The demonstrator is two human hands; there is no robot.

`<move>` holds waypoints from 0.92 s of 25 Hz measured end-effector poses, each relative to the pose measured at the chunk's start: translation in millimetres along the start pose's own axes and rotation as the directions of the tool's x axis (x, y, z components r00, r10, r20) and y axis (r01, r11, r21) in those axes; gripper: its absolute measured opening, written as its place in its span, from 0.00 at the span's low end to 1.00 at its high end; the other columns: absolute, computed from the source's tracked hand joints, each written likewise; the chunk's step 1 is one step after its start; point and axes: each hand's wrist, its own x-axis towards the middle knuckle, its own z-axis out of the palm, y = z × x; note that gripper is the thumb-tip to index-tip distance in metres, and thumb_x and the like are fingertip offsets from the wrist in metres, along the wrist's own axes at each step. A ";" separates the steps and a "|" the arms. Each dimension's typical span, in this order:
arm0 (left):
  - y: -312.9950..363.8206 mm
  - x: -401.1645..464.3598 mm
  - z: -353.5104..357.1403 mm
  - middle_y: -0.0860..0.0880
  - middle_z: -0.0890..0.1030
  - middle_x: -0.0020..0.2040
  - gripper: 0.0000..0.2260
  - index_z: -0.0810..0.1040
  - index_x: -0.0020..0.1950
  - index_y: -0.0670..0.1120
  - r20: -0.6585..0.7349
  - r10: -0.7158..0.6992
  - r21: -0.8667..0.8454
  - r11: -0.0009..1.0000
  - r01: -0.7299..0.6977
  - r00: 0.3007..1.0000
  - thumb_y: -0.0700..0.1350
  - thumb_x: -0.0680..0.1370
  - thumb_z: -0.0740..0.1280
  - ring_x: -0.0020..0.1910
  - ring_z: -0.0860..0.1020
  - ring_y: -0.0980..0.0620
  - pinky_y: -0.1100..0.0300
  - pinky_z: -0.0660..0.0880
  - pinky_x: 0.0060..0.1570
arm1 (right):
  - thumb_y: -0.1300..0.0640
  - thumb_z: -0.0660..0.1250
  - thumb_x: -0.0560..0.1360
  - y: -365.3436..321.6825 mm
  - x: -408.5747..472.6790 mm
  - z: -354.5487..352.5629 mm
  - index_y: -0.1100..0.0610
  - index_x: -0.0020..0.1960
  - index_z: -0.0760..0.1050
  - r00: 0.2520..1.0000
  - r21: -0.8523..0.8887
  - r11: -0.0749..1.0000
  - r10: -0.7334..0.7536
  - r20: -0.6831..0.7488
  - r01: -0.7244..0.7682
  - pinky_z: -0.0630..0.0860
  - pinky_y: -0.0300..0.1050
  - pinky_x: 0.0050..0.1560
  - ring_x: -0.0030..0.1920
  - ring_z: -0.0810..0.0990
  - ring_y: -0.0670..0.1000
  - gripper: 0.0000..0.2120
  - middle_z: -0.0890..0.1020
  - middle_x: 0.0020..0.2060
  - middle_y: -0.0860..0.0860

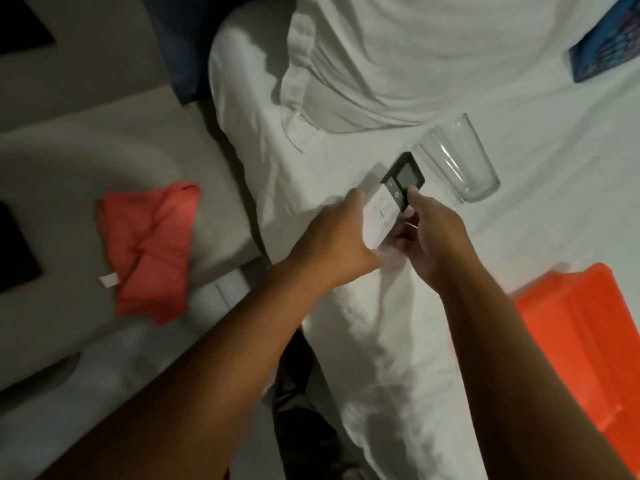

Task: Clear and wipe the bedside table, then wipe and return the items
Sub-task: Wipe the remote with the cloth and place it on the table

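Both hands are on the remote [388, 206] right now, held just above the white bed sheet [381, 306]. The left hand [332, 237] grips the white lower end from the side, and the right hand [426, 233] pinches the other edge, thumb up by the dark end with the little screen. The remote is tilted, screen end pointing away from the person.

Just beside it, a clear drinking glass [460, 161] lies tipped on its side on the sheet, not touching the remote as far as I can see. A white pillow [398, 64] sits further up the bed.

Over on the left, the bench [52, 174] has a crumpled pinkish-red cloth [149, 247] lying on it, well apart from the hands. An orange plastic box [585, 341] sits on the bed at the lower right, and a blue patterned thing [602, 50] pokes in at the top right corner.
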 end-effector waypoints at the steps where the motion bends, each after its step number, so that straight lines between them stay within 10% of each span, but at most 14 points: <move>1: -12.8 -8.5 -16.1 0.55 0.76 0.46 0.23 0.67 0.52 0.51 -0.016 -0.052 -0.132 0.990 0.049 0.999 0.51 0.64 0.76 0.40 0.76 0.56 0.66 0.70 0.31 | 0.51 0.62 0.80 -4.4 -4.1 18.2 0.60 0.52 0.74 0.995 -0.001 1.000 -0.009 0.095 0.009 0.70 0.44 0.30 0.29 0.73 0.49 0.12 0.78 0.31 0.52; 3: -42.1 -26.5 -47.4 0.53 0.83 0.48 0.22 0.74 0.55 0.51 0.044 -0.153 -0.548 0.823 0.152 0.987 0.45 0.64 0.77 0.43 0.82 0.54 0.64 0.78 0.36 | 0.50 0.62 0.80 -10.5 -11.9 61.0 0.60 0.54 0.76 0.962 -0.041 0.998 -0.035 0.272 0.048 0.68 0.42 0.29 0.29 0.72 0.48 0.13 0.80 0.32 0.50; 5: -80.1 -50.3 -82.0 0.48 0.86 0.51 0.15 0.80 0.58 0.51 0.117 -0.173 -0.878 0.442 0.183 0.978 0.46 0.72 0.74 0.44 0.86 0.46 0.53 0.83 0.41 | 0.50 0.64 0.79 -3.7 -20.6 122.5 0.58 0.48 0.75 0.910 -0.095 0.991 -0.049 0.411 0.097 0.67 0.41 0.27 0.28 0.71 0.47 0.11 0.80 0.32 0.50; 7: -120.0 -70.9 -103.9 0.45 0.86 0.49 0.16 0.84 0.57 0.49 0.149 -0.228 -0.973 0.140 0.183 0.962 0.57 0.80 0.63 0.43 0.85 0.45 0.50 0.83 0.44 | 0.50 0.66 0.79 13.4 -27.2 180.7 0.56 0.44 0.76 0.875 -0.203 0.965 -0.051 0.482 0.168 0.67 0.40 0.25 0.26 0.70 0.47 0.11 0.79 0.31 0.52; 10: -190.0 -108.5 -125.7 0.43 0.84 0.50 0.25 0.80 0.62 0.45 0.124 -0.385 -0.992 -0.054 0.112 0.914 0.60 0.83 0.53 0.44 0.82 0.46 0.53 0.79 0.44 | 0.52 0.65 0.79 61.7 -33.6 264.7 0.55 0.41 0.75 0.865 -0.353 0.889 -0.089 0.494 0.293 0.71 0.41 0.32 0.30 0.75 0.48 0.10 0.80 0.34 0.50; 12: -232.4 -137.4 -132.5 0.43 0.84 0.47 0.24 0.80 0.61 0.44 0.090 -0.479 -0.995 -0.086 0.055 0.873 0.60 0.83 0.53 0.41 0.81 0.47 0.54 0.77 0.42 | 0.53 0.64 0.79 107.5 -34.6 304.7 0.54 0.48 0.76 0.824 -0.512 0.683 -0.244 0.512 0.521 0.74 0.45 0.46 0.45 0.80 0.54 0.05 0.81 0.44 0.53; 15: -271.5 -165.1 -133.2 0.42 0.83 0.46 0.24 0.79 0.61 0.43 0.058 -0.598 -0.996 -0.089 0.005 0.800 0.61 0.82 0.56 0.40 0.81 0.47 0.56 0.78 0.42 | 0.48 0.64 0.76 174.9 -39.0 332.7 0.53 0.67 0.68 0.708 -0.723 0.053 -0.264 0.655 0.689 0.70 0.56 0.59 0.61 0.70 0.64 0.22 0.70 0.63 0.61; 17: -289.1 -176.6 -131.0 0.40 0.83 0.47 0.24 0.81 0.60 0.43 0.031 -0.655 -0.996 -0.080 -0.028 0.755 0.61 0.82 0.59 0.41 0.83 0.46 0.55 0.81 0.42 | 0.50 0.65 0.75 193.3 -36.5 345.6 0.54 0.69 0.66 0.650 -0.696 -0.096 -0.286 0.704 0.711 0.70 0.58 0.59 0.62 0.68 0.65 0.24 0.67 0.66 0.62; 20: -298.6 -174.5 -135.3 0.40 0.84 0.48 0.22 0.81 0.61 0.43 0.016 -0.722 -0.993 -0.092 -0.074 0.692 0.60 0.82 0.60 0.42 0.84 0.45 0.55 0.82 0.43 | 0.57 0.66 0.77 177.9 -23.1 342.4 0.56 0.69 0.72 0.679 -0.608 0.302 -0.311 0.665 0.734 0.69 0.49 0.63 0.60 0.72 0.64 0.21 0.71 0.62 0.63; 23: -294.5 -170.0 -131.1 0.43 0.84 0.49 0.25 0.79 0.63 0.44 0.070 -0.718 -0.997 -0.076 0.022 0.693 0.62 0.81 0.58 0.44 0.83 0.49 0.55 0.80 0.46 | 0.51 0.63 0.80 171.6 -60.9 304.4 0.52 0.70 0.73 0.461 -0.290 0.412 -0.416 0.784 0.864 0.71 0.38 0.53 0.52 0.75 0.50 0.19 0.74 0.53 0.54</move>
